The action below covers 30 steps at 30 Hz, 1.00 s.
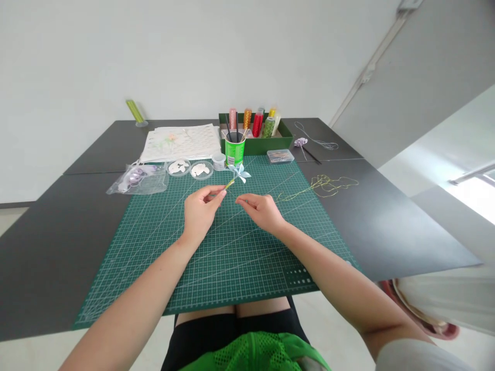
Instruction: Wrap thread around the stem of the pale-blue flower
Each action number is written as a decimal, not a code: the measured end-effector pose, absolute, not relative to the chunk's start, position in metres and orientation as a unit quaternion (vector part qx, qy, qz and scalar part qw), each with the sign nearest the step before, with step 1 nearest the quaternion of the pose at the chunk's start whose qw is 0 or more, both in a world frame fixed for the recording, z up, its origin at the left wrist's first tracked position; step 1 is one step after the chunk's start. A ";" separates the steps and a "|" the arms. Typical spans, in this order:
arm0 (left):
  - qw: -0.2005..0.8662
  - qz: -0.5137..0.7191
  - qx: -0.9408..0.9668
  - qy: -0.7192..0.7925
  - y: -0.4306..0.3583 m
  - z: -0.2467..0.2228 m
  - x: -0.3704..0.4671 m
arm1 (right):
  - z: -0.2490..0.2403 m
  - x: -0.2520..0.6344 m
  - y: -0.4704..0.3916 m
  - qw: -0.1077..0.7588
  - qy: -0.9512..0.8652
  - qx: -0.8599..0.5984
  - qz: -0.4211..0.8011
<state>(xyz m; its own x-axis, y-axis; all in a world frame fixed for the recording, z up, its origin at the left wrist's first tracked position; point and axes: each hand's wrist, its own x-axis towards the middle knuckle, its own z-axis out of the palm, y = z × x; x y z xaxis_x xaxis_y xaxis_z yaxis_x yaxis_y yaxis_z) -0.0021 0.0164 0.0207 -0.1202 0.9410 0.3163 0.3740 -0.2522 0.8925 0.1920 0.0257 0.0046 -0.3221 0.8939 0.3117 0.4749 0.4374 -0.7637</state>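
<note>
My left hand (201, 210) pinches the thin green stem (229, 184) of a small artificial flower between thumb and fingers. The flower's pale blue petals (241, 173) point away from me, to the upper right of the fingertips. Just to the right, my right hand (261, 208) is closed with thumb and fingers pressed together; whatever it pinches is too fine to make out. A loose tangle of yellow-green thread (325, 185) lies to the right, one end running toward my right hand. Both hands are above the green cutting mat (232, 257).
Behind the flower stand a green can (234, 151) of tools and a dark green box (288, 141) of thread spools. Two round dishes of white pieces, one a clear dish (201, 176), sit left, near a plastic bag (141, 180) and papers (154, 154). A clear case (280, 156) lies right.
</note>
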 end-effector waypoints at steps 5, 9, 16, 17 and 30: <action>0.173 0.484 0.663 0.544 0.018 0.016 -0.005 | 0.009 0.201 0.026 0.328 -0.807 -0.419 0.258; 0.123 0.445 0.708 0.534 0.014 0.017 -0.003 | 0.013 0.206 0.024 0.319 -0.834 -0.382 0.238; 0.092 0.372 0.722 0.576 0.012 0.019 -0.001 | 0.017 0.207 0.015 0.316 -0.864 -0.339 0.198; 0.086 0.367 0.721 0.582 0.013 0.019 -0.001 | 0.019 0.206 0.013 0.323 -0.862 -0.334 0.204; 0.038 0.252 0.826 0.503 0.011 0.018 -0.002 | 0.049 0.224 0.018 0.457 -0.723 -0.383 0.349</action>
